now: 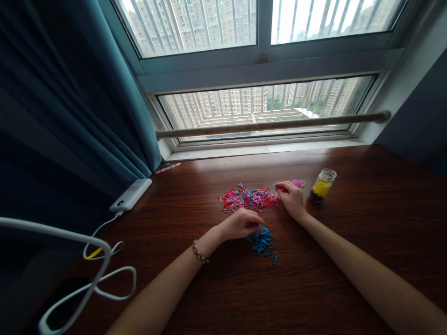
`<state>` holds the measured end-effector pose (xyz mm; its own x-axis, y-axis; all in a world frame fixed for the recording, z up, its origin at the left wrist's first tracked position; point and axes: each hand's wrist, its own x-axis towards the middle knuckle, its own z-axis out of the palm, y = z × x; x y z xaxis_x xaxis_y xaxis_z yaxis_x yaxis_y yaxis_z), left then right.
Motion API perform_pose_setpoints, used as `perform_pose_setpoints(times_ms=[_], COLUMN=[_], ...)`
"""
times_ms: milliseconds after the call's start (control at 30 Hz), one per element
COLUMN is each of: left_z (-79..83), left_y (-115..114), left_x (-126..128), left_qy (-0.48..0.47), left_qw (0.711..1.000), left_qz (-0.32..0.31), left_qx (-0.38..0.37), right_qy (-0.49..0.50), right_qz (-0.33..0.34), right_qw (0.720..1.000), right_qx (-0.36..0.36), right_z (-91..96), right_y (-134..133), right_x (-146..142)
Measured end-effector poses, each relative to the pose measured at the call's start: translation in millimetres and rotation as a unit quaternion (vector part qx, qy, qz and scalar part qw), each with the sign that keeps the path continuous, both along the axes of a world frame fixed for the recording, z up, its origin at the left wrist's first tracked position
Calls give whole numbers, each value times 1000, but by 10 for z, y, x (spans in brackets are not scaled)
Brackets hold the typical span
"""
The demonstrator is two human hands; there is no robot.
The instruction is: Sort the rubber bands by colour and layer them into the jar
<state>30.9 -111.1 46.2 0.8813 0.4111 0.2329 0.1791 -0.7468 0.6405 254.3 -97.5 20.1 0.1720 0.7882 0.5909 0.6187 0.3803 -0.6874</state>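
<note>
My left hand (242, 224), with a beaded bracelet at the wrist, is over a small pile of blue rubber bands (262, 242). Its fingertips are pinched together at the pile's top edge, on a blue band. One loose blue band (275, 257) lies apart, nearer to me. Beyond it spreads a mixed heap of red, pink and blue rubber bands (256, 197). My right hand (290, 197) is at the right end of that heap, thumb and finger closed, with a bit of blue band showing at the tips.
A glass jar (323, 185) with yellow and black contents stands to the right. Near my right hand is a pink round object (296, 184), partly hidden. At the left lie a white power bank (131, 194) and its looped cable (104, 251). A window bar (272, 125) crosses behind the table.
</note>
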Motion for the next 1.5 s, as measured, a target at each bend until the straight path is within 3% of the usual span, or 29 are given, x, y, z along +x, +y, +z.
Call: perform_pose_setpoints(times_ms=[167,300,400,500,567,633,667,800,867,1000,1133,1367,1500], left_z=[-1,31,36,-18,-77,-135,-158,-197,-191,-183,-207,-242,-245], left_y=[-94,-41,106,327,464,553,576,566,541,526,548,566,591], left_x=[70,29,-74,-232,-336,-412,-435,-441,-427,-426,-442,-428,-440], left_qy=[25,11,-41,-100,-100,-68,-48,15,32,43,62,60,23], left_qw=[998,999,995,954,936,933,932,929,926,918,916,913,911], left_qz=[-49,-25,94,262,294,293,292,292,295,308,304,316,332], left_qx=[-41,-28,20,110,166,198,208,226,232,245,255,252,242], right_qy=[28,109,145,103,35,-21,-35,-67,-111,-197,-228,-206,-131], right_qz=[18,98,214,346,423,452,439,276,229,216,208,200,168], right_qw=[999,986,952,895,849,828,838,943,962,956,951,958,977], right_qx=[-15,-76,-162,-262,-314,-331,-322,-172,-96,-37,-21,-5,13], right_z=[7,81,210,325,357,354,344,276,220,64,-76,-112,-74], right_y=[-23,-47,-96,-186,-241,-258,-245,-43,104,309,326,287,273], right_x=[-17,-82,-166,-254,-294,-305,-299,-250,-243,-292,-331,-314,-313])
